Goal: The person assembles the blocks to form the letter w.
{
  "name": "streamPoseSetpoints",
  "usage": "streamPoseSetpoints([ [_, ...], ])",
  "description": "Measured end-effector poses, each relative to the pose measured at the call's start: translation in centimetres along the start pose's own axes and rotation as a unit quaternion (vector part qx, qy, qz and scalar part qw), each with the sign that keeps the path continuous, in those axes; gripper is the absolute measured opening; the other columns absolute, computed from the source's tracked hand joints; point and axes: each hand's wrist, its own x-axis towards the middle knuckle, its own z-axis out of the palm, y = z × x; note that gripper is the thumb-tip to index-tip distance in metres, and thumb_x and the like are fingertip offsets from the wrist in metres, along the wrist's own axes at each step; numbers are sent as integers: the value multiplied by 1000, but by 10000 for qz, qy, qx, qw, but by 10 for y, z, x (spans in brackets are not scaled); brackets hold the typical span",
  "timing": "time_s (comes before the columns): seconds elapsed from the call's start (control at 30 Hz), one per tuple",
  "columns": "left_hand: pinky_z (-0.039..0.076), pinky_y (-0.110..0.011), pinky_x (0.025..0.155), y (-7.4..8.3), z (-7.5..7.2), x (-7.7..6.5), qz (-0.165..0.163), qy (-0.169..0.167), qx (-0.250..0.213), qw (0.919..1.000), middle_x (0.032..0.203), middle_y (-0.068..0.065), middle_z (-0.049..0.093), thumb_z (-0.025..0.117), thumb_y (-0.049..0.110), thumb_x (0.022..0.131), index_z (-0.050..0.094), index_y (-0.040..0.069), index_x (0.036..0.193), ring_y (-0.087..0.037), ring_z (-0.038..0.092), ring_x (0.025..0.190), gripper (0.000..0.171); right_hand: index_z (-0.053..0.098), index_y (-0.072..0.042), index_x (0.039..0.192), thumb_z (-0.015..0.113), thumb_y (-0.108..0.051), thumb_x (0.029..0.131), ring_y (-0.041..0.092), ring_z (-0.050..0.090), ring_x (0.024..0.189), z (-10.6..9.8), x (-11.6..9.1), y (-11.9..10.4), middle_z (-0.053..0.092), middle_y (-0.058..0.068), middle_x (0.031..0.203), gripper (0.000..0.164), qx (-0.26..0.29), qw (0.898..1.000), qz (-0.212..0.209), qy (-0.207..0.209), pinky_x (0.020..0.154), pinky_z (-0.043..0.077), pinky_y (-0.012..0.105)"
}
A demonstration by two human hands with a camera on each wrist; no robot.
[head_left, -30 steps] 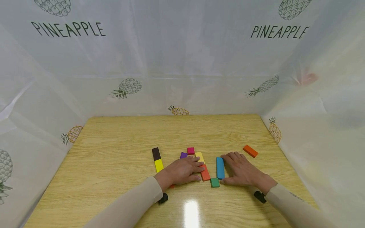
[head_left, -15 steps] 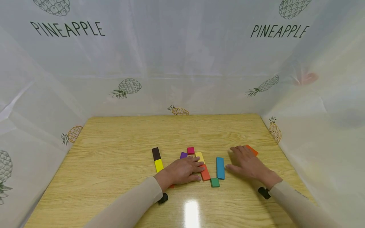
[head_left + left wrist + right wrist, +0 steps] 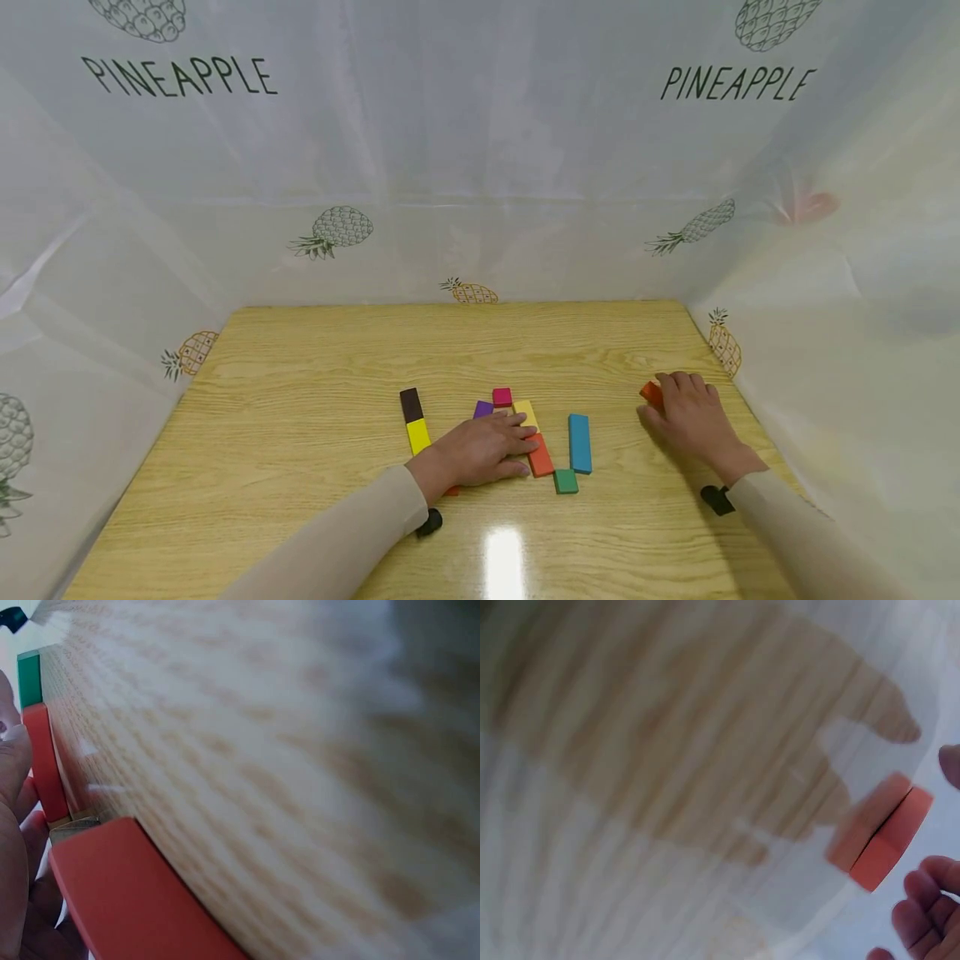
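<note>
My left hand [image 3: 483, 450] rests on several flat blocks, fingers spread over a pale yellow block [image 3: 526, 415] and a red block [image 3: 540, 458]; it partly hides a purple block [image 3: 483, 409]. Another red block [image 3: 142, 892] is close to the camera in the left wrist view, mostly under the hand in the head view. My right hand [image 3: 697, 421] reaches around an orange block [image 3: 651, 395] at the table's right. In the right wrist view, thumb and fingers lie on either side of the orange block [image 3: 892, 840], with gaps visible.
A blue block [image 3: 580, 444] and a green block [image 3: 566, 481] lie between the hands. Black [image 3: 411, 405] and bright yellow [image 3: 417, 435] blocks line up at left; a magenta block [image 3: 502, 397] lies beyond. Printed sheeting [image 3: 480, 150] surrounds the wooden table [image 3: 337, 350].
My right hand has left the blue block and moved right to the orange block. The left hand has stayed in place on the blocks.
</note>
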Motion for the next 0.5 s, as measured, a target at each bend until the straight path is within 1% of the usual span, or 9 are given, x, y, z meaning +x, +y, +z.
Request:
streamPoseSetpoints([
  [0.07, 22, -35, 133, 0, 0, 0, 1, -10, 26, 10000, 166, 6, 44, 48, 47, 112, 50, 26, 159, -18, 31, 160, 52, 59, 11, 131, 78, -33, 94, 52, 57, 106, -1, -1, 5, 61, 32, 118, 60, -150, 9998, 98, 22, 77, 46, 63],
  [0.17, 21, -35, 133, 0, 1, 0, 18, -13, 45, 10000, 166, 6, 44, 48, 47, 112, 50, 26, 159, -18, 31, 160, 52, 63, 11, 124, 77, -32, 95, 51, 57, 100, -3, -4, 11, 61, 33, 114, 54, -238, 9993, 278, -100, 73, 46, 61],
  [0.27, 21, -35, 133, 0, 1, 1, 26, -18, 23, 10000, 166, 6, 45, 48, 47, 112, 50, 26, 159, -18, 31, 160, 52, 65, 8, 110, 75, -32, 97, 49, 57, 92, -5, -6, 13, 62, 31, 107, 43, -213, 9982, 488, -274, 70, 45, 58],
  [0.33, 21, -35, 133, 0, 1, 1, 29, -23, 7, 10000, 166, 5, 45, 48, 47, 112, 50, 25, 159, -18, 31, 160, 52, 65, 4, 102, 73, -34, 98, 47, 55, 89, -6, -7, 14, 61, 29, 102, 39, -200, 9975, 575, -367, 68, 43, 55],
  [0.43, 22, -35, 133, -1, 1, 1, 49, -13, -8, 10000, 165, 5, 45, 48, 48, 112, 50, 25, 159, -19, 32, 160, 52, 63, 0, 92, 72, -35, 99, 45, 55, 86, -6, -7, 14, 61, 24, 95, 37, -237, 9971, 603, -393, 66, 42, 52],
  [0.5, 22, -35, 133, -1, 0, 1, 58, -2, -5, 10000, 165, 5, 45, 48, 48, 112, 50, 25, 159, -19, 32, 160, 52, 63, -1, 90, 73, -37, 98, 45, 56, 85, -7, -8, 14, 60, 22, 91, 39, -267, 9974, 571, -352, 65, 42, 52],
])
